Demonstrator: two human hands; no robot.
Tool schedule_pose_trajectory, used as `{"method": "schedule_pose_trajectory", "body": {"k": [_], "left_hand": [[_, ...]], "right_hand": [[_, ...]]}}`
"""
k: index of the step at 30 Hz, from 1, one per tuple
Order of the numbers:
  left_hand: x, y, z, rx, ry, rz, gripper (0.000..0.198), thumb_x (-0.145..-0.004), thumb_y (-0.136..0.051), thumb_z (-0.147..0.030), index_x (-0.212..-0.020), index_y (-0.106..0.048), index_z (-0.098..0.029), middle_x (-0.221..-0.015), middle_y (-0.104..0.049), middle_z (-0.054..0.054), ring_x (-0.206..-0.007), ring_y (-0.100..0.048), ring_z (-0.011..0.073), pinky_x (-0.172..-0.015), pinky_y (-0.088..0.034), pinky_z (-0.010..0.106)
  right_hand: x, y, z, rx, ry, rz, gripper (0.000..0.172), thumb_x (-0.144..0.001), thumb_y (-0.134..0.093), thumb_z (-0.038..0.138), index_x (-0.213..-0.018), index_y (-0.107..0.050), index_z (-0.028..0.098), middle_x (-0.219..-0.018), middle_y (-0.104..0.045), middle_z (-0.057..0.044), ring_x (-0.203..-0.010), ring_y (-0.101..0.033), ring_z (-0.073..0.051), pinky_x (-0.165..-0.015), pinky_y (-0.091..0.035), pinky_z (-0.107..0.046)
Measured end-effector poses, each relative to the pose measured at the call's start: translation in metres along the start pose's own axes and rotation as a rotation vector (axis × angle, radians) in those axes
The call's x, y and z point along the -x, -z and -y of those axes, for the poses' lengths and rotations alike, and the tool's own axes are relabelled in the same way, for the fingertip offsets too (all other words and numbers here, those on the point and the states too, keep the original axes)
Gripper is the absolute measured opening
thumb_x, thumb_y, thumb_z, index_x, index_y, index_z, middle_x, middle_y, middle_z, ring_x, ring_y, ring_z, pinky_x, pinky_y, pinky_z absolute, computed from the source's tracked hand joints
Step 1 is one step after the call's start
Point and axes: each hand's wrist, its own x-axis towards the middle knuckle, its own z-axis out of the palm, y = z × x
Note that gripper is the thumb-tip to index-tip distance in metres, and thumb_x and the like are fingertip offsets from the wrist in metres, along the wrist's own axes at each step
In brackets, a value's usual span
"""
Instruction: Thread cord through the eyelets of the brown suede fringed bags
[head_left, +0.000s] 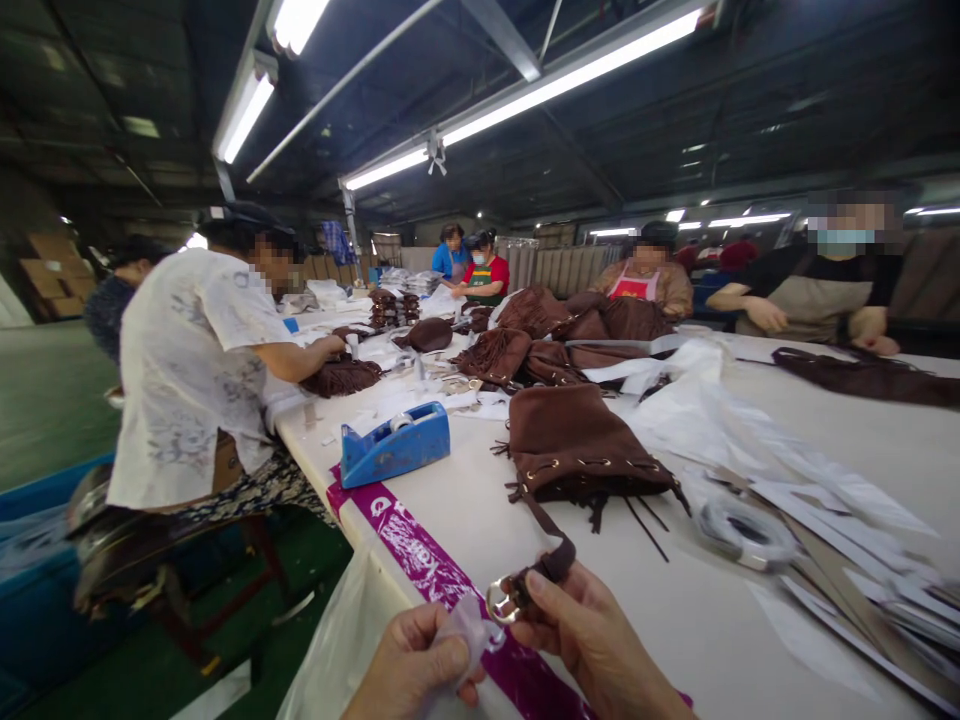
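Near the table's front edge, my left hand [420,660] pinches a piece of thin white tissue paper [466,632]. Close on its right, my right hand [577,640] grips the brown strap [553,560] of a bag, by its end with a gold-coloured metal buckle [504,600]. The tissue reaches up beside the buckle; whether they touch I cannot tell. From my right hand the strap runs up to a brown fringed bag [581,440] with gold eyelets and a threaded cord, lying on the table.
A blue tape dispenser [396,445] stands by a purple printed strip [420,560] along the table [480,500] edge. Brown bags [495,355] are piled farther back. A tape roll [746,535] and paper strips [832,560] lie at right. Co-workers, one in a white shirt [187,340], surround the table.
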Motion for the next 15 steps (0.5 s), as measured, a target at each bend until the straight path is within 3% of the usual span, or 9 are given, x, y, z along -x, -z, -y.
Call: {"method": "schedule_pose_trajectory", "body": {"k": [4, 15], "left_hand": [[-0.004, 0.004, 0.007, 0.025, 0.030, 0.064, 0.045, -0.051, -0.089, -0.046, -0.060, -0.059, -0.013, -0.058, -0.066, 0.004, -0.048, -0.055, 0.0120, -0.053, -0.035, 0.023], [-0.006, 0.004, 0.012, 0.065, 0.049, 0.108, 0.047, -0.051, -0.089, -0.046, -0.059, -0.056, -0.015, -0.057, -0.066, 0.003, -0.048, -0.056, 0.0116, -0.051, -0.035, 0.021]], "right_hand": [[0.001, -0.001, 0.001, -0.016, 0.015, 0.026, 0.039, -0.066, -0.082, 0.040, -0.083, -0.056, 0.017, -0.076, -0.070, -0.004, -0.064, -0.066, -0.015, -0.053, -0.051, -0.022], [-0.002, 0.003, 0.000, 0.030, 0.049, 0.091, 0.040, -0.071, -0.078, 0.041, -0.088, -0.051, 0.017, -0.072, -0.067, -0.002, -0.060, -0.062, -0.012, -0.049, -0.049, -0.020]]}}
